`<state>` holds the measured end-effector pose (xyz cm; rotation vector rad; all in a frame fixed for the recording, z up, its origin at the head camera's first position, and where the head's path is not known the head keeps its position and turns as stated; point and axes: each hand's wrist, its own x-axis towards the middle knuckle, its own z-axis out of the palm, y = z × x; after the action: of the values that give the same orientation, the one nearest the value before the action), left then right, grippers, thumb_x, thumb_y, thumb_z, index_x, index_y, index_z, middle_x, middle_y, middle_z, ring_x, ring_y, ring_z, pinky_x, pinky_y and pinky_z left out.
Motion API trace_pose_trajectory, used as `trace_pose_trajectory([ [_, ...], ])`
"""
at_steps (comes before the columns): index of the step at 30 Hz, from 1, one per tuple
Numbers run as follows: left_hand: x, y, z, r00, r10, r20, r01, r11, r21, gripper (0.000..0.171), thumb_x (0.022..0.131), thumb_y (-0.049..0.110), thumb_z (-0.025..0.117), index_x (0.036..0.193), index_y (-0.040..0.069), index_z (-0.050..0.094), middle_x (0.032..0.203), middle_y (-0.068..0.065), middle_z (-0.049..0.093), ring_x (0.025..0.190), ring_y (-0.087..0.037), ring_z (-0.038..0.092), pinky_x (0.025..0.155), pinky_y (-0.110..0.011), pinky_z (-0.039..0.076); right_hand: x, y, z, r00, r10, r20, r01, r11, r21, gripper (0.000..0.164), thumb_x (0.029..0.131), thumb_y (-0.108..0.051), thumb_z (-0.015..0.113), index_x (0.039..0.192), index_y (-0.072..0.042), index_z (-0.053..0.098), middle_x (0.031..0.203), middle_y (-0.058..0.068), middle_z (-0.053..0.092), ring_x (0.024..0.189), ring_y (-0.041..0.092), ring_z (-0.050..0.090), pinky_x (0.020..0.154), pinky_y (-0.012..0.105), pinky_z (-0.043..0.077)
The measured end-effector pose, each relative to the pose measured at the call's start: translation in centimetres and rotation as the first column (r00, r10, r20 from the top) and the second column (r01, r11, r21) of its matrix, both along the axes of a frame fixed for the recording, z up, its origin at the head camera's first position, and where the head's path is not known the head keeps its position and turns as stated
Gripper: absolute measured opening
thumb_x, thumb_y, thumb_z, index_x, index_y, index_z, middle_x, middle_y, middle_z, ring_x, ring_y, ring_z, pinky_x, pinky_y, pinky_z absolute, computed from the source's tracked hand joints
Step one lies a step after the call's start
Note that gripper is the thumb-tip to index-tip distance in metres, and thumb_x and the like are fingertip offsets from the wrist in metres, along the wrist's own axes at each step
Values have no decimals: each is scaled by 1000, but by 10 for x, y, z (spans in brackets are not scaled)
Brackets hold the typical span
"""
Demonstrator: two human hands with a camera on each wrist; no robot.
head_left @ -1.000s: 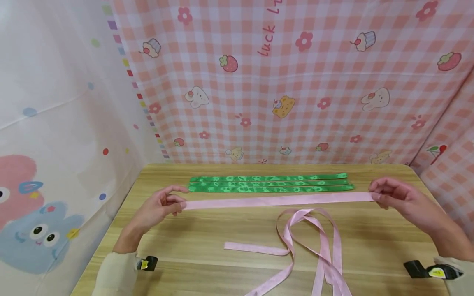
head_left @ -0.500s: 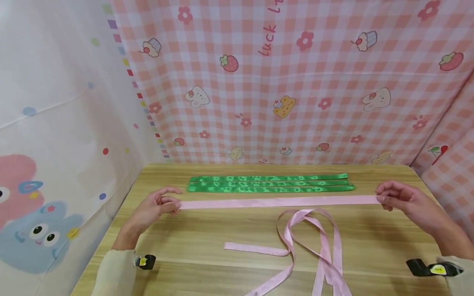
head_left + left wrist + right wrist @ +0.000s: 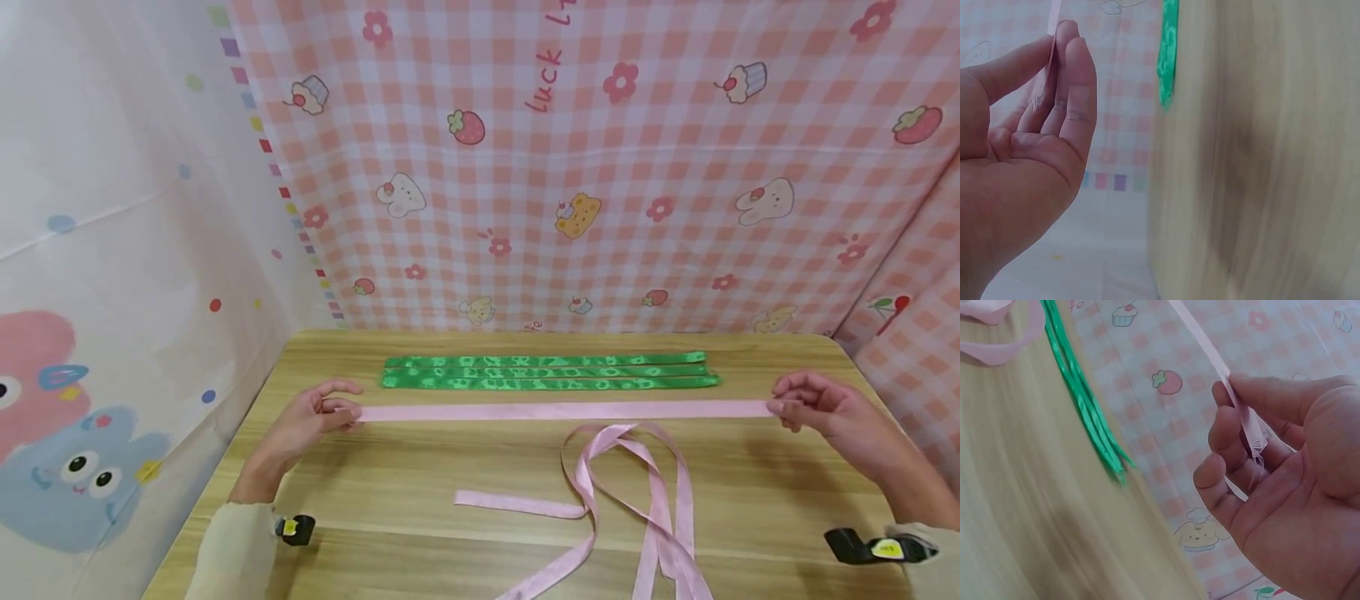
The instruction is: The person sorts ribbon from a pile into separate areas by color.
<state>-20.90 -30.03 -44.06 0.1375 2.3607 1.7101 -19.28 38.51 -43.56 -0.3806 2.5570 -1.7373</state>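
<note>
A pink ribbon (image 3: 562, 410) is stretched taut from one hand to the other, above the table. My left hand (image 3: 313, 417) pinches its left end between thumb and fingers; in the left wrist view the ribbon rises from the thumb tip. My right hand (image 3: 832, 415) pinches the other end, whose frayed tip (image 3: 1259, 445) pokes out past the thumb in the right wrist view. Just beyond the taut ribbon, several green patterned ribbons (image 3: 547, 372) lie side by side on the table. Nearer to me, a longer pink ribbon (image 3: 581, 475) lies in loose loops.
The wooden table (image 3: 390, 542) ends at the back against a pink checked cloth (image 3: 525, 167). A white cloth with cartoon prints (image 3: 135, 250) hangs on the left. Black wrist cameras sit at the left sleeve (image 3: 236, 550) and the right sleeve (image 3: 926, 558).
My hands have moved slightly farther apart, the left one to the left and the right one to the right. The pink ribbon between them now lies closer to level.
</note>
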Motion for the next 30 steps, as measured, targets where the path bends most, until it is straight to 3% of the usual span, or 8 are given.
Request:
trace_pose_trajectory([
  [5, -5, 6, -9, 997, 70, 19, -69, 997, -36, 44, 94, 14, 69, 128, -7, 51, 94, -17, 73, 85, -24, 71, 82, -37, 58, -5, 4, -12, 999, 41, -16, -43, 990, -134, 20, 99, 6, 51, 107, -11, 60, 83, -2, 69, 72, 10, 60, 63, 23, 49],
  [8, -11, 15, -17, 989, 146, 39, -143, 988, -63, 45, 92, 13, 71, 127, -8, 51, 90, -12, 74, 81, -20, 71, 78, -32, 58, -9, 5, -19, 1000, -9, 2, 9, 990, -139, 23, 98, 5, 54, 106, -16, 59, 83, -5, 71, 70, 8, 60, 61, 22, 48],
  [11, -19, 25, -28, 974, 217, 65, -213, 975, -63, 38, 92, 8, 70, 123, -7, 54, 83, -7, 73, 73, -15, 69, 70, -26, 57, -15, 3, -28, 993, -110, 32, 112, 991, -75, 21, 98, 0, 58, 105, -20, 58, 81, -9, 72, 67, 6, 60, 59, 21, 49],
  [14, -25, 33, -39, 960, 268, 79, -264, 963, -60, 32, 91, 2, 69, 118, -8, 55, 79, -4, 73, 68, -11, 66, 64, -22, 55, -21, -2, -36, 971, -232, 55, 228, 972, 65, 13, 98, -10, 62, 109, -10, 55, 74, -13, 68, 60, 5, 57, 54, 22, 47],
  [16, -28, 38, -44, 952, 296, 82, -291, 954, -71, 30, 90, 1, 69, 116, -8, 56, 78, -3, 73, 66, -9, 65, 62, -22, 54, -25, -7, -43, 954, -290, 78, 276, 949, 153, 25, 98, -17, 63, 114, -2, 50, 71, -15, 66, 58, 4, 55, 52, 23, 46],
  [18, -30, 41, -48, 944, 321, 82, -314, 946, -85, 30, 89, 0, 70, 114, -8, 56, 77, -3, 73, 66, -8, 65, 61, -21, 54, -27, -11, -49, 941, -320, 110, 294, 934, 201, 37, 99, -20, 62, 120, 5, 45, 70, -16, 65, 56, 5, 53, 49, 24, 44],
  [24, -29, 39, -52, 929, 360, 89, -347, 929, -131, 32, 85, 3, 75, 110, -5, 57, 79, -2, 73, 64, -6, 63, 60, -20, 51, -20, -15, -64, 904, -376, 202, 333, 918, 216, 42, 96, -21, 66, 121, 5, 44, 70, -18, 63, 54, 6, 50, 48, 26, 44],
  [30, -23, 25, -50, 932, 346, 103, -323, 926, -195, 35, 83, 8, 78, 110, -3, 58, 83, -2, 75, 66, -6, 60, 60, -21, 49, -6, -14, -74, 903, -393, 172, 353, 909, 223, 44, 92, -23, 72, 116, 5, 46, 69, -18, 61, 54, 4, 45, 48, 24, 39],
])
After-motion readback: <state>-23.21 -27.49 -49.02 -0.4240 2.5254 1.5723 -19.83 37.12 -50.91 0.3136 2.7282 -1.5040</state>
